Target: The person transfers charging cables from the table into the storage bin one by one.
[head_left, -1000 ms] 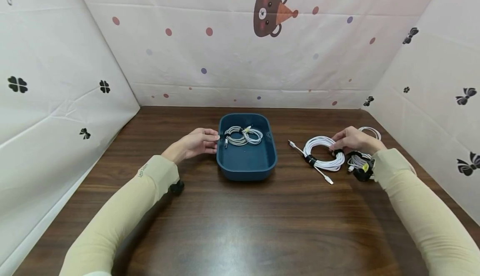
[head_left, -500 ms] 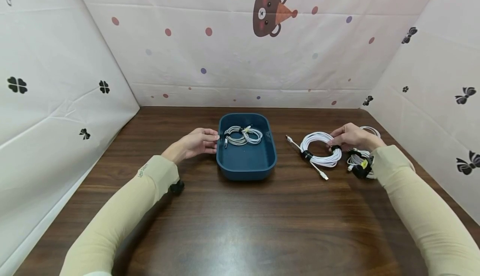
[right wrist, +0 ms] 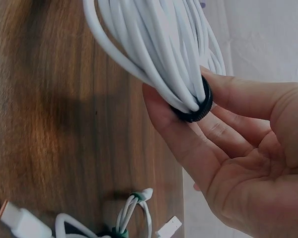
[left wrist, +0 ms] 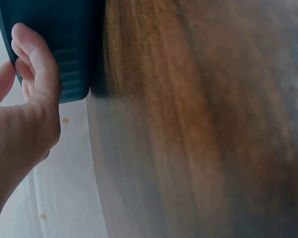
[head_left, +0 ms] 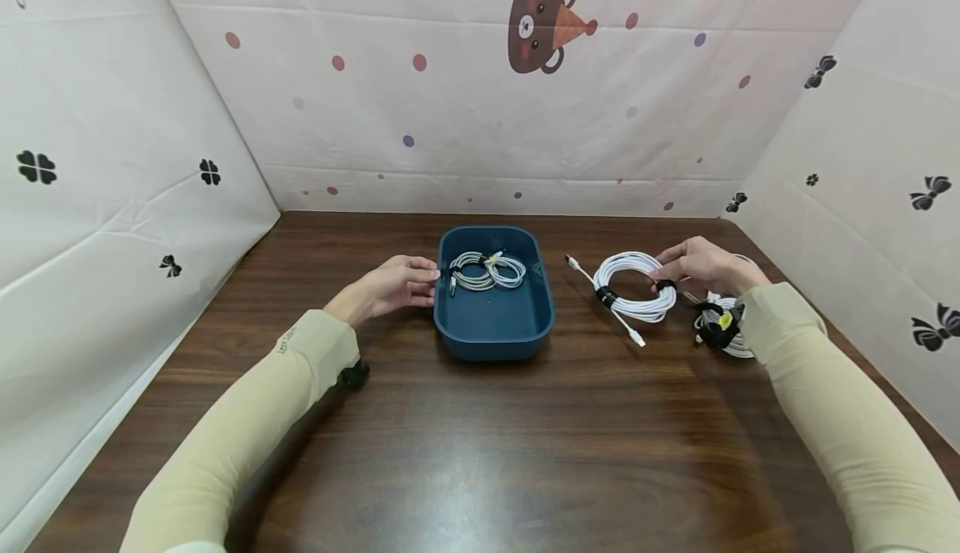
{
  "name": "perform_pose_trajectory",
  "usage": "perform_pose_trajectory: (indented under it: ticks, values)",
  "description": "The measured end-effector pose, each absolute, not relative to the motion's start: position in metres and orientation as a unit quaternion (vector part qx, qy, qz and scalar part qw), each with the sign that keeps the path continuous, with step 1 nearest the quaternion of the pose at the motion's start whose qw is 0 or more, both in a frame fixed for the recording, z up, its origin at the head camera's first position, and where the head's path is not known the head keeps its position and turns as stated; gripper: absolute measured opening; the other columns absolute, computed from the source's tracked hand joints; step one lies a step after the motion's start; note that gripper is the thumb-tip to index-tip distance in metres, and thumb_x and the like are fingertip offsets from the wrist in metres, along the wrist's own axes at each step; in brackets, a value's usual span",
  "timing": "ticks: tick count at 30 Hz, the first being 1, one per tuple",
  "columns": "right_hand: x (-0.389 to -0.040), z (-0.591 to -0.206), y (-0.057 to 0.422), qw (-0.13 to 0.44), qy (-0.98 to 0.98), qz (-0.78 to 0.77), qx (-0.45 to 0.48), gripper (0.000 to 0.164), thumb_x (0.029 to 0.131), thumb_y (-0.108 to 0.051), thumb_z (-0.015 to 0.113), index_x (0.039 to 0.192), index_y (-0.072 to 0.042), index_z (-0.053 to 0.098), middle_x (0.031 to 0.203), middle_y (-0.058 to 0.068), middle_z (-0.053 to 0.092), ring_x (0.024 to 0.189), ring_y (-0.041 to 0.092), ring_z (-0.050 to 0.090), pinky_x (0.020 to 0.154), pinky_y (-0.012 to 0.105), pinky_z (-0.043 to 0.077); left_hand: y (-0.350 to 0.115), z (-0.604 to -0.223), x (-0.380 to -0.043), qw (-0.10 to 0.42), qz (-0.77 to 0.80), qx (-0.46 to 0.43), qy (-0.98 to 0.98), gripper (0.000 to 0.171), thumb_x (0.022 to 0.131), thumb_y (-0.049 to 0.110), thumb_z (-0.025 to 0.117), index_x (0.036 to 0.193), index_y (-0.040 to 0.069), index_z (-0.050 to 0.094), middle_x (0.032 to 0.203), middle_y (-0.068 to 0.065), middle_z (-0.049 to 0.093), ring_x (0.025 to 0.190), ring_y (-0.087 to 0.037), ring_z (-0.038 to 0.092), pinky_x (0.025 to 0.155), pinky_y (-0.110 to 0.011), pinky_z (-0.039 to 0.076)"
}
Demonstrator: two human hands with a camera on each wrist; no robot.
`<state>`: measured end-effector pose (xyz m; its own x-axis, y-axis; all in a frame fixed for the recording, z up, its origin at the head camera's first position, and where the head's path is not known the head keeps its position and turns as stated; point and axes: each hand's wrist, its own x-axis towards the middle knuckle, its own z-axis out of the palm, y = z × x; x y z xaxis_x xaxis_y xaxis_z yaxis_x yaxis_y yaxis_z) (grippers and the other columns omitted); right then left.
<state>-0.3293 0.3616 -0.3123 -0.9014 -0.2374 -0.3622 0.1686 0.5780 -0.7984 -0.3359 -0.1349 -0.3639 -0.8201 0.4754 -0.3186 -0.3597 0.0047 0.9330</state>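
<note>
My left hand (head_left: 396, 286) holds the left rim of a dark blue plastic bin (head_left: 492, 342). In the left wrist view its thumb is at the bin's rim and its fingers (left wrist: 42, 64) lie against the outer wall. Inside the bin is a coiled pale cable (head_left: 472, 284) with dark ties. Between thumb and fingers, my right hand (head_left: 701, 265) pinches a coiled white cable (head_left: 637, 311) at one of its black straps (right wrist: 201, 109). Two plug ends stick out from this coil, which hangs close over the table right of the bin.
Another bundle of white cables (head_left: 738, 344) with a black strap and a yellow spot lies by the right wrist, partly hidden by the sleeve. A brown wooden table (head_left: 480, 444) is bounded by printed white sheets (head_left: 450, 103) at the back and both sides.
My right hand has lifted the white cable coil and shifted it slightly left and away, uncovering more of the other cable bundle. The left hand and the bin have stayed put.
</note>
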Motion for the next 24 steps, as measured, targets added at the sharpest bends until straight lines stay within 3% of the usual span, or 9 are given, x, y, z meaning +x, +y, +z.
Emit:
perform_pose_trajectory:
  ticks: [9,15,24]
  values:
    - [-0.333,-0.304,0.356,0.229,0.855,-0.464,-0.025,0.054,0.092,-0.01,0.064,0.132,0.018,0.041,0.085,-0.001,0.075,0.083,0.012,0.072,0.072,0.026,0.057,-0.134,-0.364,-0.336,0.299,0.704,0.048,0.643,0.046,0.099,0.013,0.053,0.136,-0.006,0.035,0.096,-0.008,0.061,0.079,-0.016,0.063,0.077,-0.031,0.058]
    - [-0.336,-0.299,0.352,0.234,0.84,-0.489,-0.027,0.042,0.092,-0.006,0.063,0.124,0.017,0.048,0.085,0.002,0.075,0.081,0.013,0.072,0.072,0.027,0.058,-0.134,-0.363,-0.335,0.298,0.704,0.049,0.642,0.044,0.099,0.013,0.053,0.135,-0.005,0.036,0.093,-0.006,0.062,0.078,-0.016,0.063,0.076,-0.031,0.058]
    - [-0.339,-0.29,0.345,0.245,0.826,-0.508,-0.013,0.018,0.093,-0.004,0.061,0.109,0.004,0.061,0.081,0.002,0.074,0.077,0.013,0.072,0.064,0.026,0.057,-0.134,-0.363,-0.335,0.297,0.706,0.045,0.642,0.044,0.099,0.013,0.053,0.136,-0.005,0.036,0.09,-0.005,0.063,0.079,-0.016,0.063,0.075,-0.03,0.059]
